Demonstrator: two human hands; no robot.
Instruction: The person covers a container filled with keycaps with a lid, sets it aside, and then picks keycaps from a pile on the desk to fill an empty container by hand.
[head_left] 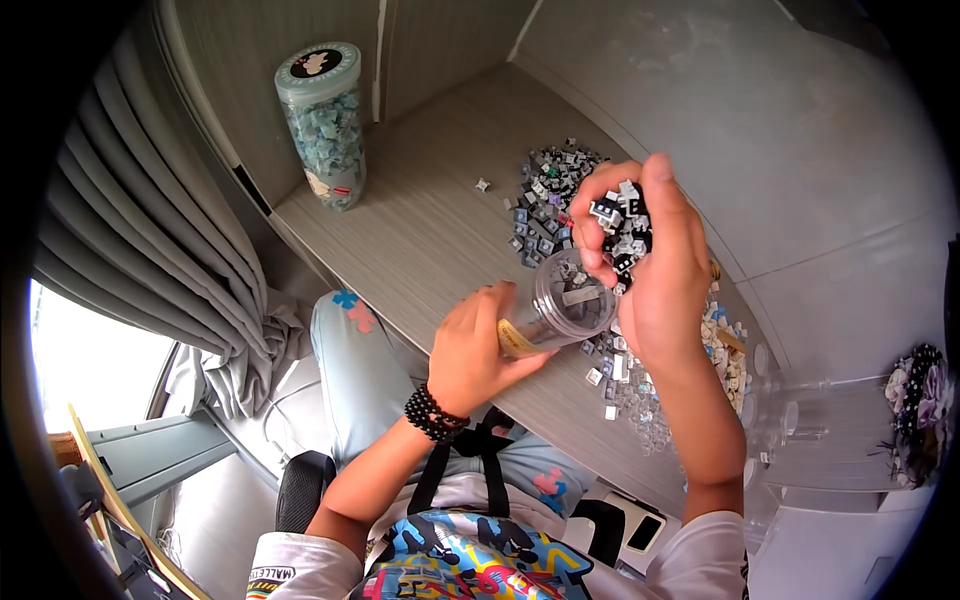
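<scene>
My left hand (478,338) is wrapped round a clear plastic jar (548,318) with a yellow label, tilted so its open mouth faces up and to the right. Some grey and clear pieces show inside it. Just above the mouth, my right hand (655,250) is cupped round a handful of small black and white keyboard switches (625,225). Beyond that hand, a pile of black, grey and white switches (545,215) lies on the wooden desk (430,190). White and clear pieces (640,390) spread out under my right forearm, which partly hides them.
A tall lidded jar (325,130) full of teal pieces stands at the back left. Several clear empty containers (800,420) lie at the right by the grey wall (780,150). A phone (645,530) is near my lap. A grey curtain (150,230) hangs at the left.
</scene>
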